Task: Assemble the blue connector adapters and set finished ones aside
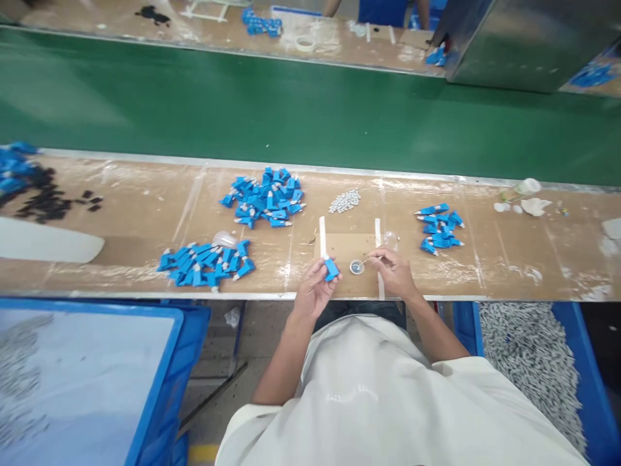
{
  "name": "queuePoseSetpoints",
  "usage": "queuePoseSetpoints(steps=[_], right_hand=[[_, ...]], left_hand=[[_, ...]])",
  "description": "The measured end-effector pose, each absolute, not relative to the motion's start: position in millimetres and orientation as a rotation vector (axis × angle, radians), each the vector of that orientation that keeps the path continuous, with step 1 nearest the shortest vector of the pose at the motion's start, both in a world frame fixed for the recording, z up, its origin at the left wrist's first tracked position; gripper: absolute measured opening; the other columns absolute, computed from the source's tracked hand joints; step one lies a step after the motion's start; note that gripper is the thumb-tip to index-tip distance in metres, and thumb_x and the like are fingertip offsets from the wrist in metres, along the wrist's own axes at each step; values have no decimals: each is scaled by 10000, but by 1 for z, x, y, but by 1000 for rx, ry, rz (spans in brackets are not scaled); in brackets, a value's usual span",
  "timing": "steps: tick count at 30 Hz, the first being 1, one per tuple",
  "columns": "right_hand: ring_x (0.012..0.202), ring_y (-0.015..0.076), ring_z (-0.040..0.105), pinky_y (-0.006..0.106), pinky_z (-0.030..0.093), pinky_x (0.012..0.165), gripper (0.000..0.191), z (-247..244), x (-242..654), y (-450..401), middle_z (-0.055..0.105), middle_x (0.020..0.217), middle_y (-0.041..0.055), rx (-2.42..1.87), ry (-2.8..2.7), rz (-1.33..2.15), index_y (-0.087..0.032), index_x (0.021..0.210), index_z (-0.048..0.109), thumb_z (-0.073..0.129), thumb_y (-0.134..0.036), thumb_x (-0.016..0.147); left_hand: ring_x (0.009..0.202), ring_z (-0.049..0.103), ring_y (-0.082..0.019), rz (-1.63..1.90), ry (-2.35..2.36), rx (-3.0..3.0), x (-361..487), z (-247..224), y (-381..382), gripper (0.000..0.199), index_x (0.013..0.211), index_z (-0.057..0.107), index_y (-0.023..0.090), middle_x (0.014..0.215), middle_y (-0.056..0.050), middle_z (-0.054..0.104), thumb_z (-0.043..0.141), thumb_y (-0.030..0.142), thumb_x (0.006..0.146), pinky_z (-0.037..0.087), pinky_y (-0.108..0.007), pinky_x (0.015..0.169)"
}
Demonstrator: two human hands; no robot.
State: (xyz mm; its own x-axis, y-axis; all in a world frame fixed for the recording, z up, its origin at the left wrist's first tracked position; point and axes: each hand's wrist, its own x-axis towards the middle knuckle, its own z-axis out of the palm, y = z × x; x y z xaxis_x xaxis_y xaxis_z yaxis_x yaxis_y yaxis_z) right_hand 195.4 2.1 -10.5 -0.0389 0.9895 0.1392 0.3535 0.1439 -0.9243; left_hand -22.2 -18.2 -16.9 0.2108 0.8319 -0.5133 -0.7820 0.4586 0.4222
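My left hand [314, 288] is closed on a small blue plastic part [331, 269] with a pale tip, held just above the front edge of the bench. Pinched in my right hand [395, 270] is a thin stick [369, 259], its end at a small round dish [356, 267] with greyish contents. Both hands are over a cardboard sheet [350, 244] flanked by two white strips. Beyond the sheet lies a little pile of small grey-white pieces [345, 201]. A clear plastic cup [391, 241] stands just behind my right hand.
Piles of blue parts lie to the left [266, 197], nearer left [208, 264] and right [440, 228]. Black pieces [46, 194] are at far left. A green conveyor belt [291, 103] runs behind the bench. Blue crates [177, 323] flank me, the right one holding grey pieces [531, 362].
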Motion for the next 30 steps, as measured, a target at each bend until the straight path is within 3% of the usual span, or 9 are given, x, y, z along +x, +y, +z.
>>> queuePoseSetpoints(steps=[9,15,20,30], right_hand=[[713,175,653,258,507,518,352,-22,197,15,718,790,30,-1268,-1058,1097,-228,863,746,828,-555,766],[703,169,634,307,513,625,223,-15,195,10,713,805,35,-1277,-1601,825,-222,878,734,663,-420,952],[734,173,629,325,508,685,183,-9,193,6,699,807,47,-1100,-1965,730,-215,908,728,585,-279,1003],[632,141,610,269,524,540,258,4,200,13,711,801,26,-1237,-1384,1000,-216,867,753,732,-471,890]], left_hand=[[518,646,-73,963,769,83,-4,1,-3,78,894,731,78,719,-44,718,728,134,839,504,-110,463],[498,649,-79,996,792,70,-4,-1,-1,36,845,698,88,727,-42,724,718,114,830,489,-112,438],[489,641,-82,1005,818,64,-7,-4,-1,36,841,683,98,694,-25,700,715,111,829,475,-121,431],[512,653,-85,942,779,102,0,-3,-5,147,884,719,75,723,-46,722,788,175,802,486,-136,463]])
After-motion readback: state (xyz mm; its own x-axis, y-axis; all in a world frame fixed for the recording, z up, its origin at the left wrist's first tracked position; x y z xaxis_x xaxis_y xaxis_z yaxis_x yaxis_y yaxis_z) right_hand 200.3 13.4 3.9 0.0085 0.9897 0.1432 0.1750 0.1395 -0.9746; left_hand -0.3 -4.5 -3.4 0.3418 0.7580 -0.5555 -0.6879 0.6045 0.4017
